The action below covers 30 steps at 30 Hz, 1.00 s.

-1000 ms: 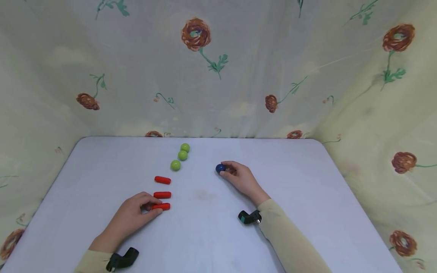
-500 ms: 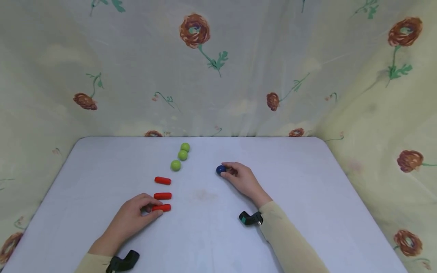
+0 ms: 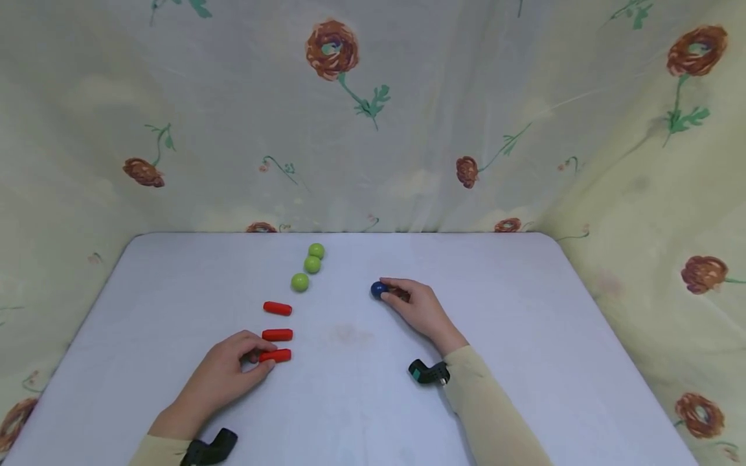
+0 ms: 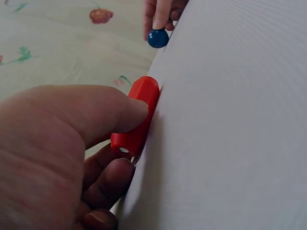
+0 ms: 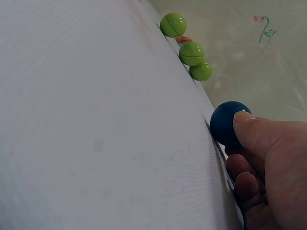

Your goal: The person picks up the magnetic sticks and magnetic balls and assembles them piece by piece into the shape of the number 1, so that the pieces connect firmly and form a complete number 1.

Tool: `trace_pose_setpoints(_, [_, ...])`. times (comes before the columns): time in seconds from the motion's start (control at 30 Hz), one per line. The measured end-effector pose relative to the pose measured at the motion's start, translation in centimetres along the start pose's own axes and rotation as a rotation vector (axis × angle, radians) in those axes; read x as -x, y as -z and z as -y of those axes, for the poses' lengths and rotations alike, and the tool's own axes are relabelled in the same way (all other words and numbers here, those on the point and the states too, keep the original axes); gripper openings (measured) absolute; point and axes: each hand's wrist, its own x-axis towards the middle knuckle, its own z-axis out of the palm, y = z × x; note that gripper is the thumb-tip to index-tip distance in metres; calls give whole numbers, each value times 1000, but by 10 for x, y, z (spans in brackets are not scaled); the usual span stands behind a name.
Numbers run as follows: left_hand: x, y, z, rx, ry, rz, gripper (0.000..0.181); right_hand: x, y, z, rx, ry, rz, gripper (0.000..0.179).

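Note:
My left hand (image 3: 230,369) holds the nearest of three red sticks (image 3: 280,355) between thumb and fingers, low on the white table. In the left wrist view the thumb lies across this faceted red stick (image 4: 145,88), and a pale round spot shows on its end. My right hand (image 3: 416,307) pinches a glossy blue ball (image 3: 377,289) at the table surface. Seen from the right wrist, the thumb presses on one side of the blue ball (image 5: 224,125); the fingertips behind it are partly hidden.
Two more red sticks, a middle one (image 3: 277,334) and a farther one (image 3: 277,308), lie beyond the left hand. Three green balls stand behind them: front (image 3: 300,282), middle (image 3: 312,264) and back (image 3: 316,250). A flowered curtain (image 3: 408,129) borders the table (image 3: 495,278).
The head view has shifted slightly. Both hands stay almost where they were, the left at the nearest red stick and the right on the blue ball.

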Motion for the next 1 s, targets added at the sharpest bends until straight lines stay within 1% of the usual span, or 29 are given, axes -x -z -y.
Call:
trace_pose_setpoints(0.13, [-2, 2, -1, -20, -16, 6, 28, 0, 2, 1, -10, 10, -7, 36])
trace_pose_setpoints(0.23, [-3, 3, -3, -23, -17, 10, 30, 1, 3, 0, -16, 9, -12, 36])
trace_pose_setpoints(0.33, [-3, 0, -9, 18, -3, -8, 28, 1, 3, -1, -19, 3, -12, 36])
trace_pose_setpoints(0.53, [-5, -17, -28, 186, 30, -57, 27, 3, 4, -2, -36, -14, -11, 37])
trace_pose_setpoints(0.63, [-7, -25, -35, 246, 48, -83, 26, 3, 4, -2, -36, -11, -9, 37])
trace_pose_setpoints(0.77, [-13, -33, -45, 284, 74, -95, 24, 1, 3, -2, -31, 1, -15, 36])
trace_pose_setpoints(0.87, [-16, -40, -54, 295, 96, -85, 25, 1, 1, -2, -39, 5, -21, 36])
trace_pose_setpoints(1.0, [-21, -50, -66, 312, 123, -69, 26, 1, -1, 0, -50, 9, -9, 37])
